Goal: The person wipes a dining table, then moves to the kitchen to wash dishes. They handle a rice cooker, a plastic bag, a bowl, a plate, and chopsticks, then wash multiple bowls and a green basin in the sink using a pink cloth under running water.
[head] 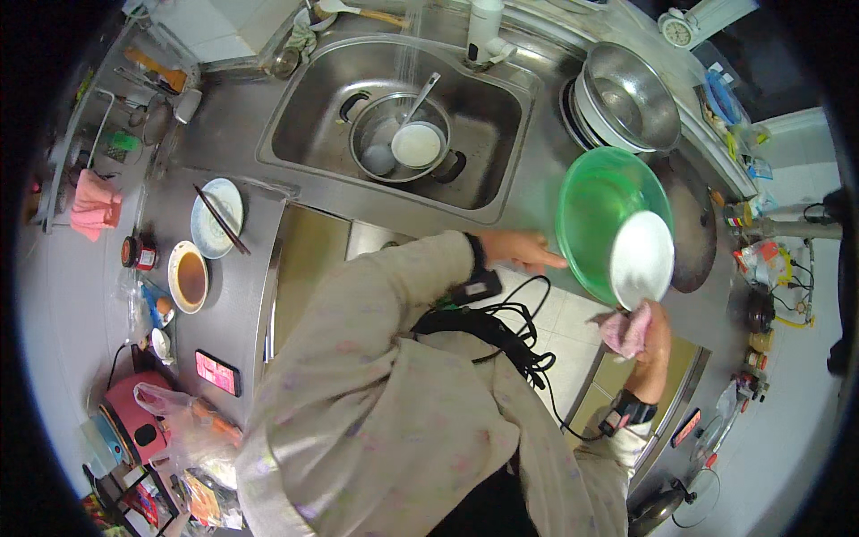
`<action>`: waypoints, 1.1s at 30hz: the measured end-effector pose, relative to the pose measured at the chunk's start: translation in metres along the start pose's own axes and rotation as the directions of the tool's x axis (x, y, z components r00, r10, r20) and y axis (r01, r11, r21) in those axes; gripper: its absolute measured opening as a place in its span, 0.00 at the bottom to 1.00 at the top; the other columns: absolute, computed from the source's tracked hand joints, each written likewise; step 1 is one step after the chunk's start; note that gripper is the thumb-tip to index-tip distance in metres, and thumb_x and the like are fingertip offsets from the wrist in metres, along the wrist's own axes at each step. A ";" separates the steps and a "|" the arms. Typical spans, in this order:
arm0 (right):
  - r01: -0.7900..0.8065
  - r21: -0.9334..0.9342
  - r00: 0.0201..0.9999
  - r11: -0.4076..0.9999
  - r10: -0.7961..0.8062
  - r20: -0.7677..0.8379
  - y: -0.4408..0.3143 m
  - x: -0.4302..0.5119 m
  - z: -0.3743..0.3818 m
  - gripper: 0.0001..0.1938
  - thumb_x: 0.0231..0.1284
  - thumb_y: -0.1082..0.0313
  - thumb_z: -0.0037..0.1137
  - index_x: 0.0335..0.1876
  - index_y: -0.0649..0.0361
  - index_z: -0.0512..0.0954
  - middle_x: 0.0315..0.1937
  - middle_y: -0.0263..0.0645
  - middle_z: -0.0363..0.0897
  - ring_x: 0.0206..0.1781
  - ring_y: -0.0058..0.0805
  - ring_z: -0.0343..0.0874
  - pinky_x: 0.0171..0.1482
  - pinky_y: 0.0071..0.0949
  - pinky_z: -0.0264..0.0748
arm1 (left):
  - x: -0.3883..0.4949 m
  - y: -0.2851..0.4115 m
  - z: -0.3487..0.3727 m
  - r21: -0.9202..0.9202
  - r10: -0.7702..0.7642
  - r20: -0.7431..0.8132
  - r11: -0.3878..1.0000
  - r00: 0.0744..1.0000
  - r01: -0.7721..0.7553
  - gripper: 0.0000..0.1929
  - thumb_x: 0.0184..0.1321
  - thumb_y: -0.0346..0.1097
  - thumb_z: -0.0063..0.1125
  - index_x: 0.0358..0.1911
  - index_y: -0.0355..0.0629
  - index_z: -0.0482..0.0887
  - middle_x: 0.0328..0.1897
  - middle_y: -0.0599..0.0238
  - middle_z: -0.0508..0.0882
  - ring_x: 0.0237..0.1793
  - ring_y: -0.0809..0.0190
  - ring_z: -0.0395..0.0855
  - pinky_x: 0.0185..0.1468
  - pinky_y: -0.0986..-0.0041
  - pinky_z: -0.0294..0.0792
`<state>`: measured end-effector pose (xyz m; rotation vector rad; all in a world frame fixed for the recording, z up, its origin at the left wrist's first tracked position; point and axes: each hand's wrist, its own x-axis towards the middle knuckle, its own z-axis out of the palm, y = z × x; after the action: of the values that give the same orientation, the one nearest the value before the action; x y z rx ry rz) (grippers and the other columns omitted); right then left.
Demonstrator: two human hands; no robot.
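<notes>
My right hand (651, 342) grips a white bowl (642, 258) at its lower edge, along with a pink cloth (625, 331). The bowl is tilted and overlaps the right side of a translucent green basin (584, 235). My left hand (520, 248) has its index finger stretched out to the basin's rim; whether it touches cannot be made out. Nothing shows in that hand. In the steel sink (309, 114) sits a two-handled pot (369, 131), which holds a ladle (424, 97), a small white bowl (416, 144) and another round item.
Stacked metal bowls (631, 101) stand behind the basin, beside a dark round board (691, 228). Chopsticks (220, 218) rest across a plate (213, 228) on the left counter, near a bowl of brown liquid (190, 278) and a phone (217, 372). Black cables (527, 322) hang before me.
</notes>
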<state>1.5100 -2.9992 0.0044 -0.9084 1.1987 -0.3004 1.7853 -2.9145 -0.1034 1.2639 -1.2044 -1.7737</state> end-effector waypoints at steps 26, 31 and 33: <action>0.042 0.105 0.858 0.994 -0.090 0.506 -0.017 0.125 0.271 0.24 0.62 0.50 0.41 0.57 0.60 0.65 0.46 0.40 0.73 0.49 0.31 0.72 0.50 0.32 0.71 | -0.301 -0.063 -0.198 -0.218 -0.099 -0.901 0.945 0.423 -0.244 0.18 0.60 0.37 0.45 0.52 0.37 0.67 0.47 0.53 0.75 0.44 0.51 0.77 0.39 0.64 0.75; 0.119 0.038 0.719 0.992 -0.113 0.685 -0.024 0.161 0.312 0.16 0.53 0.69 0.46 0.48 0.66 0.69 0.46 0.41 0.73 0.48 0.33 0.74 0.50 0.30 0.70 | -0.442 -0.141 -0.259 -0.147 -0.212 -0.977 0.761 -0.029 -0.632 0.15 0.58 0.31 0.42 0.47 0.32 0.70 0.43 0.55 0.77 0.42 0.51 0.78 0.40 0.71 0.74; 0.060 0.012 0.769 0.998 -0.054 0.637 -0.028 0.175 0.334 0.17 0.53 0.71 0.49 0.49 0.64 0.68 0.46 0.40 0.73 0.47 0.32 0.75 0.51 0.31 0.70 | -0.504 -0.180 -0.281 -0.098 -0.120 -0.973 0.989 -0.197 -0.115 0.15 0.56 0.30 0.45 0.44 0.27 0.71 0.43 0.50 0.77 0.40 0.52 0.79 0.38 0.72 0.75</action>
<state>1.8807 -2.9805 -0.0676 -0.9512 0.5355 -0.0174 2.2196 -2.4936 -0.1239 1.8644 0.0273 -0.2047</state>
